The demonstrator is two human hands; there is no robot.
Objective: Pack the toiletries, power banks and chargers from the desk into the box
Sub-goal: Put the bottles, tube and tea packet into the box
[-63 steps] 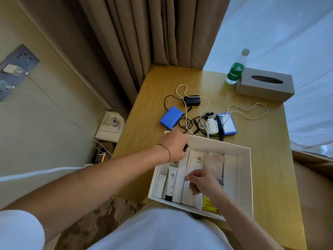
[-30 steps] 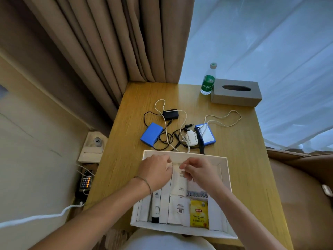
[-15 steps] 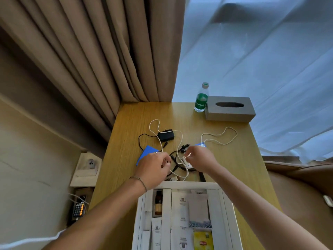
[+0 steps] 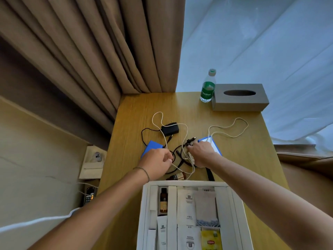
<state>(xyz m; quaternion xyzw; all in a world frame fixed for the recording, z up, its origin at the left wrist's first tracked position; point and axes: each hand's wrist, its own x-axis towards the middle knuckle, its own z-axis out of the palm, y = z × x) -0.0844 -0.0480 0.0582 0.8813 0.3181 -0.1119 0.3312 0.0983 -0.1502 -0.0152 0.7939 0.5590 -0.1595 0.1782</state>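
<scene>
Desk bare along its left strip and behind the black charger; open wood also on the right edge past the looping white cable. Middle blocked: tangle of black and white cables between both hands, blue power bank left, second one right. Back right corner taken by water bottle touching tissue box. White box fills the near edge; small brown bottle lies just beyond its rim. Curtain walls off the back left.

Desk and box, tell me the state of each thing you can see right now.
Box: open, partly filled with toiletries.
Water bottle: upright, capped.
Black charger: unplugged, on the desk.
Cables: tangled.
Left hand: gripping cables.
Right hand: gripping cables.
</scene>
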